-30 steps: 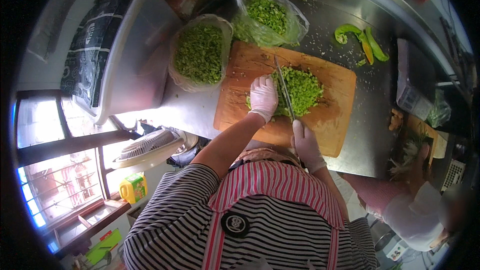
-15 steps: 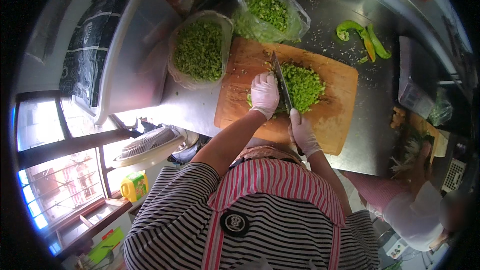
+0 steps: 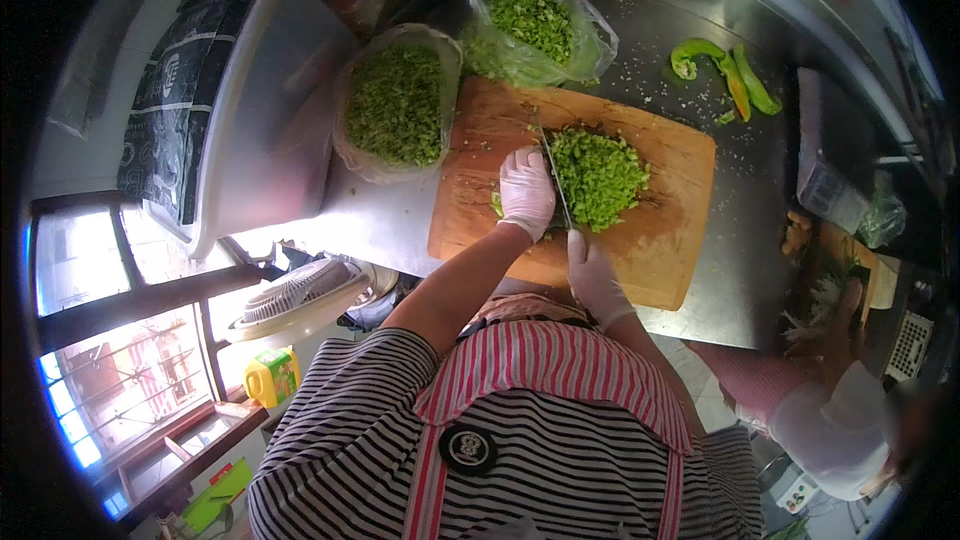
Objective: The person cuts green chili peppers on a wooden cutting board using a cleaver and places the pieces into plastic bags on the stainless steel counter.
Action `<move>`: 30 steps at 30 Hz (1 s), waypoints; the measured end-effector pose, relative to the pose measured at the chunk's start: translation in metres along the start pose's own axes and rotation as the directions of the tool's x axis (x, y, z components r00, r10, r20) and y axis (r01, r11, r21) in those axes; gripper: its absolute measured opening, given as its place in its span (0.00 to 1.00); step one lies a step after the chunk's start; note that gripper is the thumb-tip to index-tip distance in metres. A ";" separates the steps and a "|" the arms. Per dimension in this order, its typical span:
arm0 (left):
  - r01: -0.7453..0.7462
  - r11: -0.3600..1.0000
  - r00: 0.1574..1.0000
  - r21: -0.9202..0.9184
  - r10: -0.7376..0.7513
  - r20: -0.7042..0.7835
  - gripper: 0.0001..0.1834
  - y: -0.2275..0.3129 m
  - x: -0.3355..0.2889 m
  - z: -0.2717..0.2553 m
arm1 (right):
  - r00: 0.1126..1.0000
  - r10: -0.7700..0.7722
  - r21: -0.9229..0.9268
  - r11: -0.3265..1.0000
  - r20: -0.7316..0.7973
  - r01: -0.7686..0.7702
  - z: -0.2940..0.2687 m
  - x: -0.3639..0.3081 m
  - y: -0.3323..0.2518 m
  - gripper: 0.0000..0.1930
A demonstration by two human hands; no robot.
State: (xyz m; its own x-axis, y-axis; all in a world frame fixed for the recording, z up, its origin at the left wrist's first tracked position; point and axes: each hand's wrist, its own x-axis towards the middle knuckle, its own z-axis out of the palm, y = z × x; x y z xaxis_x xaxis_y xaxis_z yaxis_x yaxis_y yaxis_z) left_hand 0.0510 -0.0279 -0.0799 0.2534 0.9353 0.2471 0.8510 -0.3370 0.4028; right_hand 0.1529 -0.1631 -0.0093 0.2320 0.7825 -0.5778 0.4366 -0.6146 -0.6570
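overhead, looking down: wooden cutting board lies on the steel desk, heap of chopped green pepper on its middle. left hand, in a white glove, rests palm down on the board at the heap's left edge, fingers loosely curled over some green bits; whether it grips anything, cannot tell. right hand, also gloved, is closed around the handle of a knife at the board's near edge; the blade runs away from the person, between the left hand and the heap, edge down against the chopped pile.

just beyond the board's far-left corner, two clear plastic bags of chopped green: one open-mouthed bag left of the board, a second bag behind it, touching the board's far edge. whole green peppers lie on the desk past the board's far-right corner, well apart from the hands, with scattered seeds and scraps around them. a second person's arm at the right edge, beside a smaller board. white fan below the desk edge at left.
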 end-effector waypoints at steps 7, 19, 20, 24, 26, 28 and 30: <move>-0.080 0.997 0.986 -0.014 0.077 -0.144 0.12 -0.004 0.005 -0.014 | 0.994 0.085 0.171 0.981 0.069 -0.096 0.011 0.027 0.025 0.37; -0.072 0.995 0.988 0.076 0.081 -0.128 0.16 -0.012 -0.003 -0.008 | 0.999 -0.040 0.265 0.964 -0.002 0.039 0.004 0.001 0.033 0.25; -0.052 0.994 0.991 0.093 0.063 -0.122 0.16 -0.014 -0.004 -0.007 | 0.999 -0.042 0.247 0.968 0.013 0.038 -0.004 -0.013 0.020 0.27; -0.036 0.994 0.995 0.100 0.045 -0.086 0.14 -0.014 -0.003 -0.006 | 0.995 -0.100 0.162 0.982 0.006 0.098 -0.009 -0.030 0.002 0.27; -0.036 0.995 0.997 0.092 0.042 -0.064 0.13 -0.013 -0.001 -0.007 | 0.987 -0.156 0.150 0.976 -0.041 0.160 -0.008 -0.033 -0.005 0.27; -0.016 0.994 0.999 0.105 0.020 -0.036 0.13 -0.013 -0.001 -0.009 | 0.985 -0.166 0.133 0.977 -0.041 0.170 -0.009 -0.034 -0.014 0.27; -0.026 0.988 0.997 0.152 0.037 -0.071 0.13 -0.013 -0.004 -0.008 | 0.992 -0.128 0.109 0.986 0.006 0.126 -0.011 -0.031 -0.024 0.28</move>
State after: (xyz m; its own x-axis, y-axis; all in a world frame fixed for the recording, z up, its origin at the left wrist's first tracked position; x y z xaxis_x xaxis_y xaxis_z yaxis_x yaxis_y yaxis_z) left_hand 0.0353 -0.0286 -0.0792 0.2517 0.9120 0.3239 0.9040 -0.3411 0.2580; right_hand 0.1448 -0.1717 0.0298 0.1688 0.8539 -0.4923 0.3647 -0.5181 -0.7737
